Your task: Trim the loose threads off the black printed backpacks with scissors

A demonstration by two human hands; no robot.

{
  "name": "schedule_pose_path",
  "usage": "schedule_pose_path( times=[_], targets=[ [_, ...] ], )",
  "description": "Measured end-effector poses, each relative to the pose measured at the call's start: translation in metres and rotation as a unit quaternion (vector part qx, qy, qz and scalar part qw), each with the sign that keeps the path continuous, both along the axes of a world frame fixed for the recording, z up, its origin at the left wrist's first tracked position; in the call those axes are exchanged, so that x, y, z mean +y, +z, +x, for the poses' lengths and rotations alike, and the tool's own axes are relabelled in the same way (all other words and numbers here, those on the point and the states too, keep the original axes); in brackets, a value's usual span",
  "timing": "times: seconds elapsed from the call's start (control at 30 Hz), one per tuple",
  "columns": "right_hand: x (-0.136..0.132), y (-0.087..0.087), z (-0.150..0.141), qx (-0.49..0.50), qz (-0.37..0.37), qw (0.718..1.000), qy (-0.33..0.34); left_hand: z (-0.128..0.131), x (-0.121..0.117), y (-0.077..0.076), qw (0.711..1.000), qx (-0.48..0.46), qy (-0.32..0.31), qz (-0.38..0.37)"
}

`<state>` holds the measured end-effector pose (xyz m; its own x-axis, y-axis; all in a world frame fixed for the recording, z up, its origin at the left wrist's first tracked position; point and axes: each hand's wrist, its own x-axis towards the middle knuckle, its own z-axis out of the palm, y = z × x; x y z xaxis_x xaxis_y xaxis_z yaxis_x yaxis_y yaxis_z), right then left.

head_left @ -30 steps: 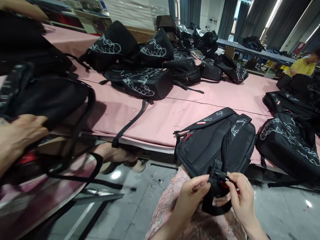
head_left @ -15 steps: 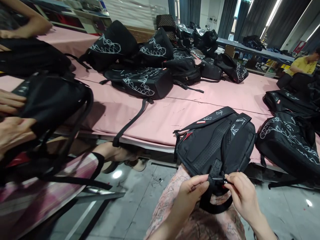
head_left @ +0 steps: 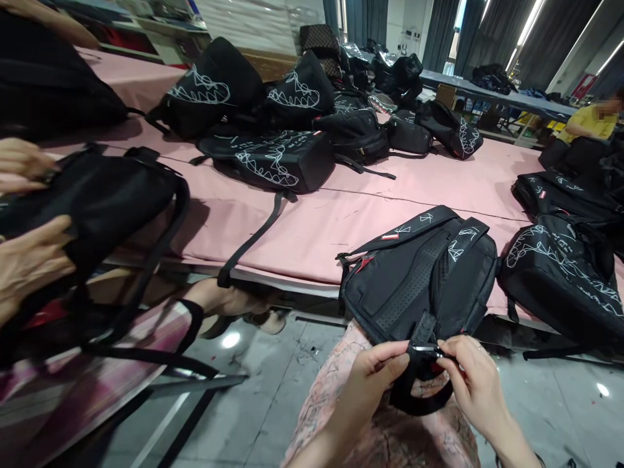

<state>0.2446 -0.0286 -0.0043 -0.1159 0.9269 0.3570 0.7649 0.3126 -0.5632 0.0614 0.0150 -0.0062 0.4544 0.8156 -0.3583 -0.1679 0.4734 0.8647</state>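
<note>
A black backpack (head_left: 375, 296) leans from the pink table edge onto my lap, its padded back panel and two shoulder straps facing up. White line drawings and a small red-and-white label mark the straps. My left hand (head_left: 377, 374) pinches black fabric at the backpack's near end, beside its webbing loop (head_left: 419, 406). Opposite it, my right hand (head_left: 472, 377) is closed with fingertips together at the same spot. Between the fingertips lies a narrow shiny metal piece (head_left: 425, 349); what it belongs to is too small to tell.
The pink-covered table (head_left: 302, 227) carries several black backpacks (head_left: 273, 159). Another backpack (head_left: 560, 279) lies close on the right. At the left, a co-worker's hands (head_left: 34, 266) handle a black bag (head_left: 112, 201). A person in yellow (head_left: 592, 120) sits at far right.
My hands stay at the backpack's near end, almost unmoved; the metal piece between them shows brighter. The co-worker's hands at the left have shifted on their bag.
</note>
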Motion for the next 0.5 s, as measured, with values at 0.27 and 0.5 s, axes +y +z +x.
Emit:
schedule_pose_path(
  times=[0.27, 0.5],
  targets=[
    [0.001, -0.003, -0.003, 0.045, -0.002, 0.999, -0.004, 0.001, -0.001, 0.002, 0.992, 0.072, 0.027, 0.097],
    [-0.017, -0.024, 0.003, 0.256, -0.049, 0.965, -0.037, -0.021, 0.03, -0.014, 0.941, 0.213, -0.038, 0.261]
  ],
)
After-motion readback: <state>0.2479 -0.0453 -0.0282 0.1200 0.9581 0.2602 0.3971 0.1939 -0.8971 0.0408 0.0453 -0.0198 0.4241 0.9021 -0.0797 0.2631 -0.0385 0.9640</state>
